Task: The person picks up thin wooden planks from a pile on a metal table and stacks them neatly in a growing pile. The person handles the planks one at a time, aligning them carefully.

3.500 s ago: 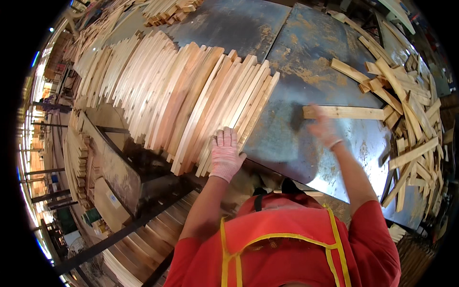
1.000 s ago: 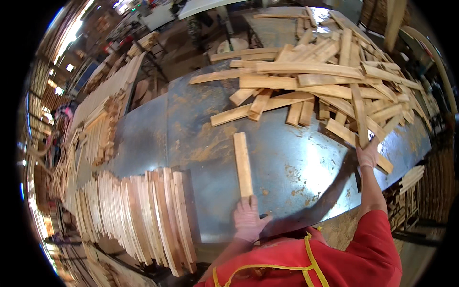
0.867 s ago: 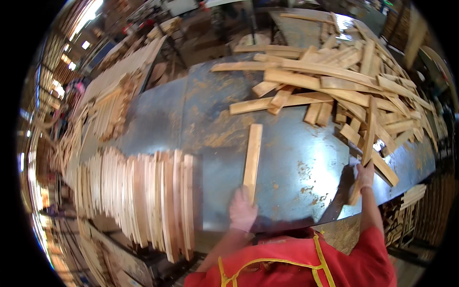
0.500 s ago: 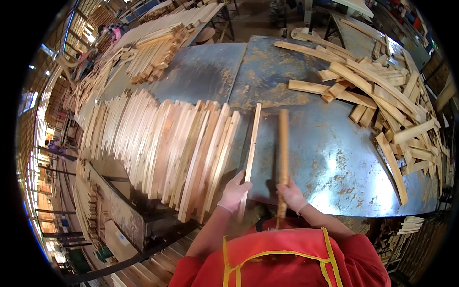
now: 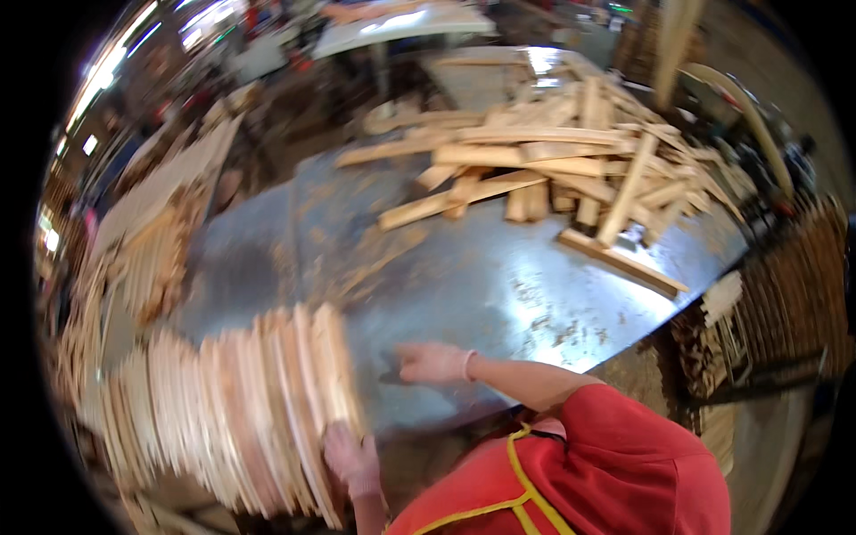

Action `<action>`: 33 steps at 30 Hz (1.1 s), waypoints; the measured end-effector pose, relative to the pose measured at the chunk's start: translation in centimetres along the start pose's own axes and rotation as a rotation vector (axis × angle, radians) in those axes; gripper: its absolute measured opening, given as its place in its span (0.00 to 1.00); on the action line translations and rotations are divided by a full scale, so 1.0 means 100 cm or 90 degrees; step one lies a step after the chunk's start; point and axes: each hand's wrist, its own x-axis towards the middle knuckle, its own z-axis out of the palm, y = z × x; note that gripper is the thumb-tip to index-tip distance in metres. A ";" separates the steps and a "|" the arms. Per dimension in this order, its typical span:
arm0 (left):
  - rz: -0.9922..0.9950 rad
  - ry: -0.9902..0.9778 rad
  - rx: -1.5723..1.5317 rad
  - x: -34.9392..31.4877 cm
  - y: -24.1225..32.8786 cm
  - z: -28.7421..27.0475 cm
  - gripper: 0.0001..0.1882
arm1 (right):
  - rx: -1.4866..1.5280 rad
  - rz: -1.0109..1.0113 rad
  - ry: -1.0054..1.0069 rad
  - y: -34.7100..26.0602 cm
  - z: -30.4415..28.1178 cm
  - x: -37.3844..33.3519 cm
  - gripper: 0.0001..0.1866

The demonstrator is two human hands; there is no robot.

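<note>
A long row of pale wooden slats (image 5: 241, 406) lies side by side at the left of the metal-topped table. My left hand (image 5: 350, 459), in a thin whitish glove, grips the near end of the wooden slat (image 5: 337, 374) at the row's right edge, with fingers on one side and thumb on the other. My right hand (image 5: 435, 364), gloved too, hovers over the bare metal to the right of the row. Its fingers reach leftward, slightly blurred and apart, and nothing shows in them.
A loose heap of wooden pieces (image 5: 571, 160) covers the table's far right. More stacked slats (image 5: 160, 259) lie at the far left. The metal tabletop (image 5: 428, 294) carries patches of sawdust. Stacked wood (image 5: 785, 294) stands beyond its right edge, and a white-topped table (image 5: 401, 31) farther back.
The view has swung to the right. The two slats held apart in my hands have left the middle; my left hand is now at the row's edge and my right hand has let go.
</note>
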 end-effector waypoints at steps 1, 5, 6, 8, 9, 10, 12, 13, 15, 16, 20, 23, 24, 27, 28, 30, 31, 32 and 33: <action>-0.087 -0.069 -0.001 0.005 0.020 -0.014 0.38 | 0.012 0.069 0.133 0.024 -0.048 -0.024 0.37; -0.073 -0.073 -0.024 0.014 0.071 -0.019 0.45 | -0.224 0.378 0.723 0.169 -0.230 -0.125 0.38; -0.046 -0.095 -0.113 0.025 0.101 -0.037 0.45 | -0.250 0.333 0.938 0.205 -0.261 -0.162 0.37; 0.020 -0.104 -0.082 0.032 0.127 -0.020 0.42 | -0.112 0.474 0.976 0.220 -0.322 -0.208 0.44; 0.068 -0.119 -0.072 0.039 0.140 -0.005 0.40 | -0.042 0.566 0.940 0.232 -0.341 -0.233 0.47; 0.105 -0.137 -0.089 0.046 0.157 0.001 0.40 | 0.009 0.566 0.957 0.237 -0.348 -0.229 0.49; 0.150 -0.198 -0.169 0.072 0.208 -0.011 0.39 | 0.140 0.540 0.969 0.263 -0.358 -0.214 0.49; 0.193 -0.173 -0.187 0.086 0.236 -0.011 0.39 | 0.250 0.472 0.970 0.279 -0.356 -0.214 0.46; 0.241 -0.081 -0.215 0.098 0.266 0.002 0.39 | 0.467 0.298 0.888 0.274 -0.321 -0.180 0.40; 0.218 -0.087 -0.236 0.099 0.281 0.008 0.38 | 0.477 0.195 0.828 0.244 -0.275 -0.183 0.35; 0.203 -0.253 -0.208 0.127 0.346 0.005 0.47 | 0.483 0.203 0.411 0.184 -0.134 -0.219 0.53; 0.131 -0.345 -0.104 0.108 0.343 0.020 0.50 | 0.023 0.152 0.532 0.282 -0.172 -0.248 0.47; 0.114 -0.356 -0.051 0.101 0.330 0.030 0.51 | -0.131 0.214 0.520 0.299 -0.207 -0.260 0.50; 0.073 -0.412 -0.021 0.087 0.297 0.033 0.49 | -0.491 0.427 0.415 0.327 -0.288 -0.303 0.59; 0.060 -0.453 -0.044 0.085 0.283 0.029 0.48 | -0.458 0.470 0.358 0.333 -0.291 -0.309 0.55; -0.003 -0.465 -0.120 0.077 0.258 0.019 0.47 | -0.363 0.463 0.295 0.327 -0.286 -0.317 0.44; -0.055 -0.435 -0.170 0.072 0.244 0.012 0.46 | -0.302 0.412 0.284 0.326 -0.275 -0.315 0.36; -0.108 -0.406 -0.219 0.066 0.229 0.004 0.45 | -0.323 0.377 0.221 0.329 -0.260 -0.298 0.28; -0.183 -0.416 -0.267 0.059 0.214 -0.016 0.46 | -0.341 0.341 0.139 0.326 -0.247 -0.277 0.20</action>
